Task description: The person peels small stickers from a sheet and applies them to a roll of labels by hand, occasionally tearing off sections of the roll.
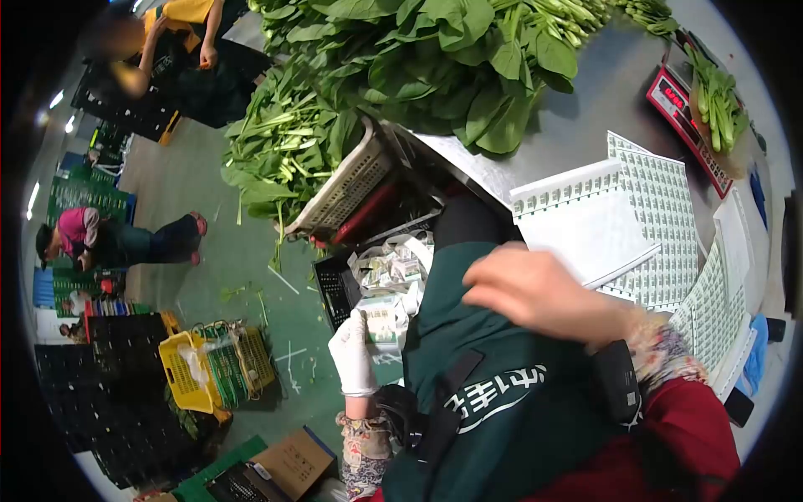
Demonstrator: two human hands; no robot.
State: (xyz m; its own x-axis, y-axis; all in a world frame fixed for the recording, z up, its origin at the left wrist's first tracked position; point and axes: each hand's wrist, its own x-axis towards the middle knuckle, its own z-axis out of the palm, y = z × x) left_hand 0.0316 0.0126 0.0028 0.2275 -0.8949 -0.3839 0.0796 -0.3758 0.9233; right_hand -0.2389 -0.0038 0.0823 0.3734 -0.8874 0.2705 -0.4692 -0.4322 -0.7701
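Note:
My left hand (352,354), in a white glove, is closed with its fingertips on the edge of a white printed plastic bag (383,320). More such bags (393,266) lie bunched just above it, in and over a black crate (335,289). Bare and slightly blurred, my right hand (535,293) hovers in front of my dark green apron (510,356). Its fingers point left, a little bent and apart, and nothing shows in them. Near that hand lie sheets of small green-printed labels (652,197), with a white backing sheet (577,234) on top.
Leafy green vegetables (435,58) are heaped on the metal table (598,100), beside a tilted beige crate (343,188). A red digital scale (682,117) bears a bunch of greens (717,100). Yellow basket (186,372) and cardboard box (293,460) stand on the floor. Two other people (92,234) are beyond.

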